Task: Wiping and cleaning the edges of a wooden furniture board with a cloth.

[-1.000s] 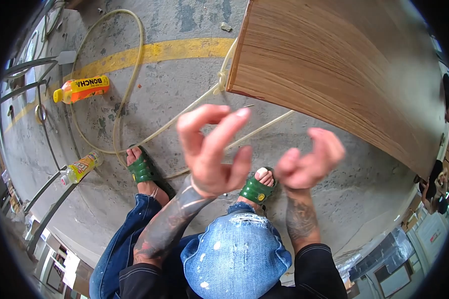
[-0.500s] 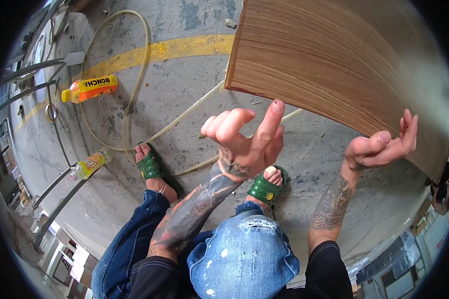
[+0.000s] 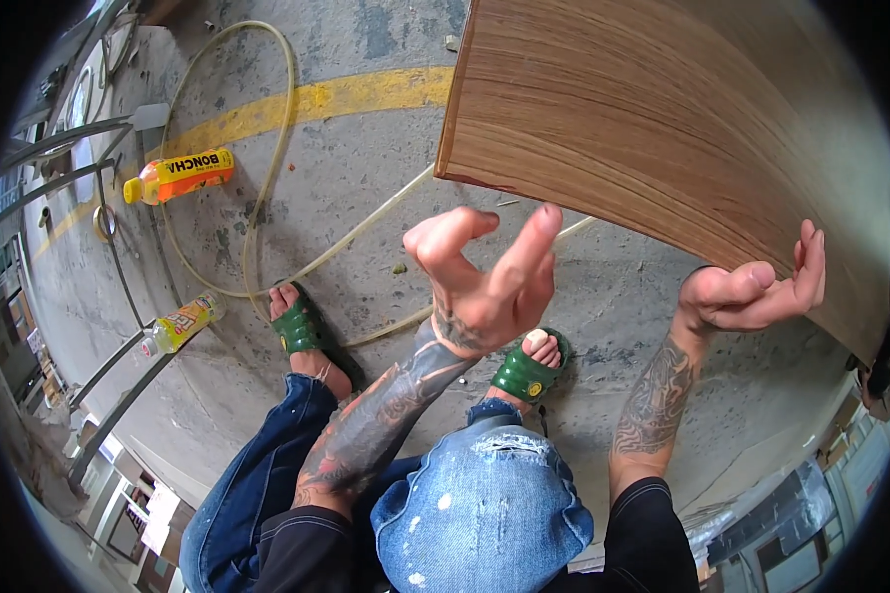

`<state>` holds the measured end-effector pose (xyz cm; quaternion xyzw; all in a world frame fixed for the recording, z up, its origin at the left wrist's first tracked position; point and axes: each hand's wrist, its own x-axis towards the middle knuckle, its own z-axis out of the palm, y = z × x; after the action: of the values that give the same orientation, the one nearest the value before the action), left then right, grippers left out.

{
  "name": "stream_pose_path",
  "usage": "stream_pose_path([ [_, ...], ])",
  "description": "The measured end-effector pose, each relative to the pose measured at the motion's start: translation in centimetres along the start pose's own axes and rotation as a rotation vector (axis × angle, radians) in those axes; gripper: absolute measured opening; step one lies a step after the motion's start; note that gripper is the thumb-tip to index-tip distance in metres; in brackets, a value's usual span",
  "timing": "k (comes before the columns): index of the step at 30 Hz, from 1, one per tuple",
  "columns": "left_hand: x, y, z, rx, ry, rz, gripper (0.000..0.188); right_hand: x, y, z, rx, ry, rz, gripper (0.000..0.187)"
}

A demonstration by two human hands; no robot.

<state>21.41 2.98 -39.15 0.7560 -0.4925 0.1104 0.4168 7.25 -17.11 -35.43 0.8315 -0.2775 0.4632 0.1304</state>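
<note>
A wood-grain board [image 3: 603,128] fills the upper right, its near edge slanting down toward the right. My left hand [image 3: 485,277] is just below the board's left corner, index finger stretched out and the others loosely bent apart. Nothing shows in it, and I see a gap between its fingertips and the edge. At the board's near edge, farther right, is my right hand [image 3: 752,292], palm turned up with the fingers extended in front of the board. Whether it touches the edge, I cannot tell.
A clear hose [image 3: 292,109] loops over the concrete floor, crossing a yellow painted line [image 3: 366,97]. On the left lie an orange drink bottle [image 3: 188,176], a second clear bottle [image 3: 183,321] and a tape roll [image 3: 104,222], beside a metal frame [image 3: 119,351]. My feet wear green sandals [image 3: 532,371].
The board's left corner has shifted slightly to the left. My left hand's fingers have flexed and spread a little, while my right hand has hardly moved.
</note>
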Motion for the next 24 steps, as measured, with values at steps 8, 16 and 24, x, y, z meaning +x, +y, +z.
stream_pose_path([
  [8,0.1,-0.4,-0.6,-0.080,-0.059,-0.005,0.064,0.0,0.0,0.0,0.027,0.006,0.017,0.053],
  [16,0.2,0.4,0.2,0.149,-0.030,-0.025,0.072,0.4,-0.8,0.4,0.030,0.075,0.027,0.047],
  [24,-2.0,0.7,0.2,0.290,-0.155,-0.038,0.073,0.3,-0.8,0.3,0.007,0.069,0.048,0.048],
])
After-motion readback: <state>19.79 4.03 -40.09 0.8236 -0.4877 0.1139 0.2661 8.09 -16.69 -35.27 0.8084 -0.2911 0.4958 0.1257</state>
